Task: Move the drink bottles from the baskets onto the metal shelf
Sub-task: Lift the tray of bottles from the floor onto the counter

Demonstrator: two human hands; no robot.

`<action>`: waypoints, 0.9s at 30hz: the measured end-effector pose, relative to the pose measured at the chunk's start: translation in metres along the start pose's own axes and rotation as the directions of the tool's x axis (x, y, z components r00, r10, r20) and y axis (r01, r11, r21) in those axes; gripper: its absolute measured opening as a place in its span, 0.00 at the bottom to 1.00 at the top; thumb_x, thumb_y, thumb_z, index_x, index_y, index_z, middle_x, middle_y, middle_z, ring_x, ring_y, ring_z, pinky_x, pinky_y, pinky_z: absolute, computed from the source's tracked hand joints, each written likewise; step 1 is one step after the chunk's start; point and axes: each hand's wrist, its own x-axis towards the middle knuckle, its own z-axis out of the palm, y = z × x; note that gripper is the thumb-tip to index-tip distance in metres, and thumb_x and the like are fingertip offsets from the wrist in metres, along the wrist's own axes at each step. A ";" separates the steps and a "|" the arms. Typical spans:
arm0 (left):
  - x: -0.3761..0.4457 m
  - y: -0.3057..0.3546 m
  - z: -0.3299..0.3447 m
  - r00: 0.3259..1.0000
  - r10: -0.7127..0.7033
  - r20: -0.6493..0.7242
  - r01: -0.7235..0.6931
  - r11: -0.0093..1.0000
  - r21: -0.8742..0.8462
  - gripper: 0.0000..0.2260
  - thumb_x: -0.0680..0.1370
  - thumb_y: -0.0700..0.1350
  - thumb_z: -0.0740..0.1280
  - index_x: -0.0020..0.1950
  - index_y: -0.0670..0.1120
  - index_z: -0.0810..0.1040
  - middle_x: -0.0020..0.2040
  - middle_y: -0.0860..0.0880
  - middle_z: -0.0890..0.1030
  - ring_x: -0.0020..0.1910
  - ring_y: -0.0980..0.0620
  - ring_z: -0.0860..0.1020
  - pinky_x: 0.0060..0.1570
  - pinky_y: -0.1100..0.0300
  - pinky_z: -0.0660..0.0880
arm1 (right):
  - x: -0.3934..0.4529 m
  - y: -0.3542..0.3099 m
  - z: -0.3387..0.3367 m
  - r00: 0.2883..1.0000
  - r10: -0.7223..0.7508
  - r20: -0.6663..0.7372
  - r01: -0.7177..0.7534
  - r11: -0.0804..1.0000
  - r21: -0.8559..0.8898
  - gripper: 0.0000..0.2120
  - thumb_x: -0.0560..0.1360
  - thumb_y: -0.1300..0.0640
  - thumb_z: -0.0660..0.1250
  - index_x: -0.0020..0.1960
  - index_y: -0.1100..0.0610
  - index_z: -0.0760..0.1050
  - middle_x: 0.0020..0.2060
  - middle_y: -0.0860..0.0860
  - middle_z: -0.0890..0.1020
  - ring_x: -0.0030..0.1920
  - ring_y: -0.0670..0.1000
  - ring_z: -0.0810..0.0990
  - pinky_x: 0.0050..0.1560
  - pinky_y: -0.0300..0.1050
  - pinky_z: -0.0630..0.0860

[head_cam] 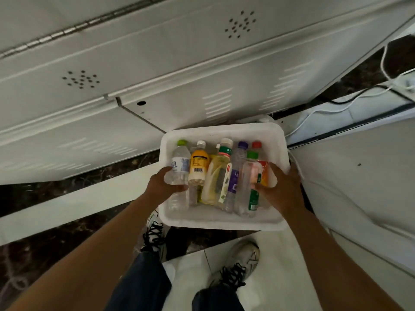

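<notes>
The drink bottles lie side by side in the white basket, caps pointing away from you, packed close enough that most of them touch. Your left hand is wrapped around the clear bottle with the light-green cap, fingers curled over its middle, so you have it gripped near its balance point, probably so that it comes up level. Just to the right of that hand lies the orange juice bottle, then the pale yellow tea bottle, then a clear bottle with a purple cap.

Your right hand comes in over the basket's right side; its fingers rest on the clear bottle with the green cap and green label, but I cannot tell whether they have closed round it or only touch it. Beyond that hand, a red-capped bottle lies against the basket wall.

The basket sits low in front of your shoes, on the dark floor, so you are bending down to reach it. Past both hands stand pale metal panels with perforations, likely part of the shelf unit. White cables trail beyond your right hand; mind them when you rise.
</notes>
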 end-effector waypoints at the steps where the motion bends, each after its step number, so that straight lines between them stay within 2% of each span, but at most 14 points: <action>1: 0.002 0.001 0.001 1.000 -0.019 0.007 0.019 0.998 -0.065 0.41 0.63 0.50 0.81 0.72 0.49 0.67 0.69 0.46 0.71 0.66 0.46 0.71 0.64 0.53 0.69 | 0.000 -0.003 -0.002 1.000 -0.011 -0.007 0.011 1.000 -0.009 0.41 0.69 0.38 0.74 0.77 0.42 0.59 0.79 0.55 0.46 0.78 0.61 0.48 0.75 0.60 0.57; 4: 0.007 0.001 0.003 0.997 -0.063 -0.034 0.054 0.977 -0.207 0.40 0.62 0.48 0.82 0.70 0.48 0.70 0.64 0.48 0.73 0.60 0.50 0.73 0.60 0.56 0.72 | -0.003 -0.012 -0.007 1.000 -0.002 -0.005 0.002 0.999 0.033 0.39 0.69 0.42 0.76 0.75 0.43 0.63 0.78 0.53 0.49 0.77 0.59 0.51 0.74 0.56 0.59; 6: 0.009 -0.001 0.004 0.996 -0.062 -0.067 0.047 0.977 -0.207 0.38 0.60 0.47 0.83 0.68 0.49 0.72 0.62 0.49 0.74 0.59 0.49 0.74 0.60 0.54 0.74 | -0.003 -0.015 -0.010 1.000 0.021 0.000 -0.021 0.997 0.070 0.38 0.68 0.44 0.78 0.74 0.43 0.65 0.75 0.54 0.53 0.75 0.59 0.56 0.71 0.53 0.63; 8: 0.011 -0.003 0.002 0.998 -0.046 -0.041 0.040 0.989 -0.139 0.38 0.61 0.45 0.83 0.68 0.50 0.72 0.62 0.48 0.74 0.61 0.48 0.73 0.62 0.51 0.73 | -0.002 -0.016 -0.014 0.998 0.052 0.018 -0.054 0.993 0.110 0.39 0.66 0.45 0.79 0.73 0.44 0.66 0.71 0.55 0.57 0.72 0.59 0.60 0.69 0.50 0.66; 10: 0.012 -0.002 -0.006 0.999 -0.040 0.018 0.041 0.996 -0.074 0.38 0.61 0.43 0.82 0.68 0.49 0.71 0.61 0.48 0.73 0.62 0.47 0.72 0.61 0.54 0.71 | -0.001 -0.016 -0.017 0.997 0.069 0.047 -0.074 0.991 0.111 0.41 0.66 0.45 0.80 0.74 0.44 0.65 0.70 0.56 0.58 0.71 0.59 0.62 0.68 0.50 0.67; 12: 0.010 0.002 -0.018 0.997 -0.028 0.073 0.029 1.000 -0.005 0.38 0.62 0.41 0.82 0.68 0.49 0.71 0.60 0.48 0.72 0.62 0.46 0.71 0.60 0.55 0.69 | -0.003 -0.012 -0.017 0.994 0.083 0.078 -0.090 0.991 0.098 0.45 0.65 0.43 0.80 0.76 0.44 0.62 0.70 0.58 0.58 0.71 0.61 0.62 0.69 0.51 0.66; 16: -0.007 0.006 -0.041 0.990 0.065 0.125 -0.088 0.976 0.197 0.43 0.59 0.43 0.83 0.71 0.52 0.69 0.66 0.45 0.73 0.65 0.44 0.70 0.63 0.52 0.69 | -0.028 0.000 -0.012 0.985 0.134 0.108 -0.152 0.972 0.179 0.54 0.63 0.40 0.80 0.79 0.41 0.53 0.73 0.59 0.58 0.73 0.60 0.61 0.71 0.53 0.63; 18: -0.023 0.008 -0.052 0.982 0.102 0.161 -0.140 0.958 0.251 0.46 0.59 0.44 0.83 0.73 0.53 0.65 0.67 0.44 0.72 0.66 0.43 0.70 0.63 0.53 0.68 | -0.049 0.002 -0.012 0.982 0.160 0.100 -0.176 0.967 0.186 0.56 0.63 0.40 0.80 0.79 0.39 0.48 0.74 0.59 0.56 0.74 0.61 0.60 0.72 0.55 0.61; 21: -0.056 0.017 -0.072 0.951 0.154 0.267 -0.238 0.917 0.320 0.54 0.59 0.49 0.84 0.77 0.56 0.57 0.68 0.42 0.71 0.66 0.41 0.70 0.64 0.53 0.69 | -0.093 -0.001 -0.025 0.978 0.198 0.069 -0.209 0.936 0.283 0.56 0.64 0.44 0.81 0.79 0.39 0.48 0.71 0.60 0.58 0.71 0.62 0.62 0.71 0.54 0.63; 23: -0.082 0.025 -0.084 0.940 0.210 0.269 -0.291 0.905 0.310 0.52 0.61 0.48 0.83 0.78 0.55 0.56 0.67 0.42 0.72 0.65 0.42 0.71 0.62 0.55 0.69 | -0.126 -0.004 -0.040 0.977 0.210 0.033 -0.209 0.924 0.320 0.55 0.64 0.46 0.81 0.79 0.39 0.49 0.68 0.60 0.61 0.69 0.62 0.65 0.69 0.54 0.65; 27: -0.146 0.046 -0.108 0.929 0.289 0.231 -0.333 0.925 0.184 0.45 0.64 0.48 0.81 0.76 0.54 0.61 0.63 0.49 0.73 0.63 0.47 0.71 0.55 0.60 0.67 | -0.205 -0.012 -0.074 0.969 0.241 -0.055 -0.198 0.890 0.411 0.52 0.64 0.46 0.82 0.79 0.40 0.54 0.67 0.59 0.63 0.70 0.61 0.66 0.70 0.53 0.65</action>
